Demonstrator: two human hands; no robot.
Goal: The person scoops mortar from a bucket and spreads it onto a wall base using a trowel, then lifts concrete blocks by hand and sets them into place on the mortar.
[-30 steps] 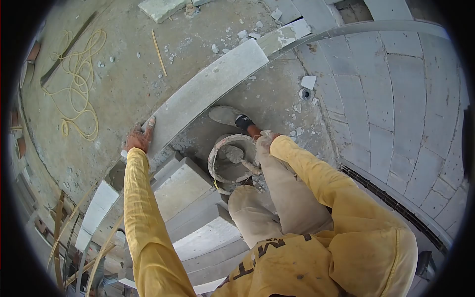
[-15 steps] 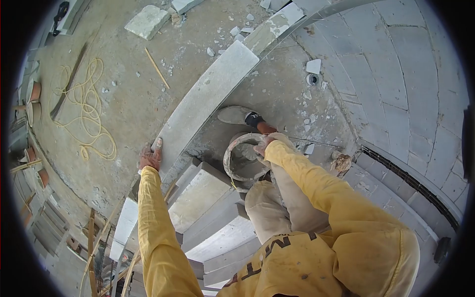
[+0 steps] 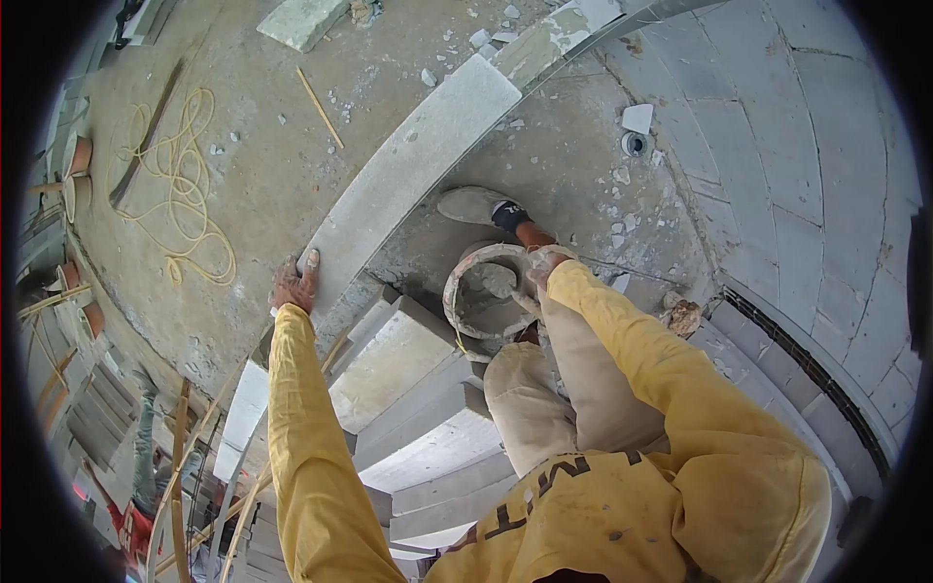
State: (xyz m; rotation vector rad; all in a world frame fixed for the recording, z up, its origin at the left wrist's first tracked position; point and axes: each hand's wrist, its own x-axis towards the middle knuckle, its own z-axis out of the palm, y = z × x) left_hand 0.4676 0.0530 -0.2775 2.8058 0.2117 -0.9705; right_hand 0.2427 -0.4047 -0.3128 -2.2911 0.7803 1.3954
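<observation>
My left hand point(image 3: 294, 283) grips the near end of a long pale block point(image 3: 413, 160) that lies along a low curved wall. Its thumb is on top, with the other fingers at the outer side edge. My right hand point(image 3: 548, 265) is closed at the rim of a mortar-crusted bucket point(image 3: 453, 299), which stands between my legs and the wall. Grey mortar point(image 3: 499, 281) shows inside the bucket. Part of the right hand's grip is hidden, and a grey shape below it inside the rim is unclear.
Stacked blocks point(image 3: 394, 364) stand left of my knees. A yellow rope point(image 3: 185, 219) and a thin stick point(image 3: 320, 107) lie on the dusty floor. A pipe opening point(image 3: 634, 145) sits among rubble. A person in red point(image 3: 134, 530) is beyond wooden poles point(image 3: 178, 486), lower left.
The view has shifted slightly. My right hand has moved a little to the right along the bucket. My left hand stays on the block. A person in red has come into view at lower left.
</observation>
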